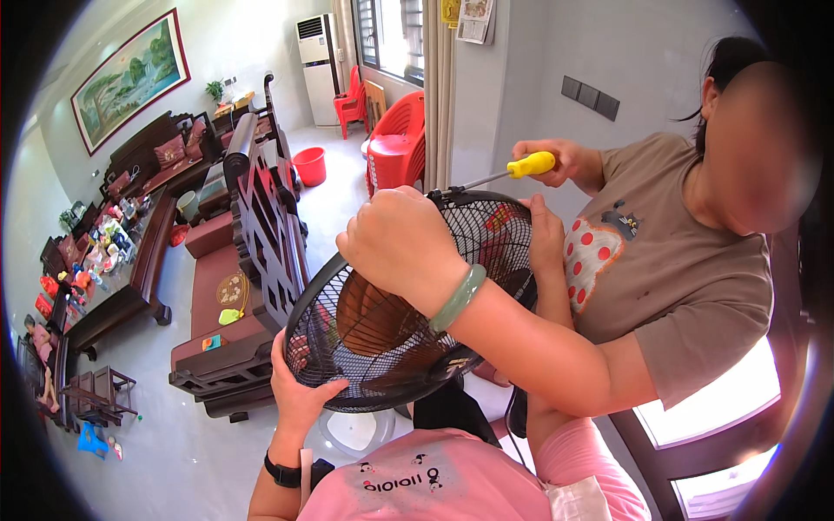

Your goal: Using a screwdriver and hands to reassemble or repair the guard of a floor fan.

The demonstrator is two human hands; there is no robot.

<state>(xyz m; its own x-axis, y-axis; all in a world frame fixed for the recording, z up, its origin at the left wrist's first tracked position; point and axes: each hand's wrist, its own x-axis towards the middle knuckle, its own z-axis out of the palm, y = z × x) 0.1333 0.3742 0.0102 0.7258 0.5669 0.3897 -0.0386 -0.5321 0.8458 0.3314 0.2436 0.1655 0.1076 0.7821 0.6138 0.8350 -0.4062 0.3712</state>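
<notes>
A black fan head, with a wire guard and dark, brownish blades, is tilted in front of me. My left hand, with a black watch at the wrist, grips its lower left rim, thumb over the guard. On the right side of the rim is my right hand, its forearm passing partly behind another person's arm. That person's bangled hand rests over the top left of the guard. Their other hand holds a yellow-handled screwdriver, its shaft reaching the clip on the top rim.
The person in a brown shirt stands close on my right. To the left is a dark carved wooden sofa, and beyond it a long, cluttered table. A red bucket and stacked red chairs stand farther back.
</notes>
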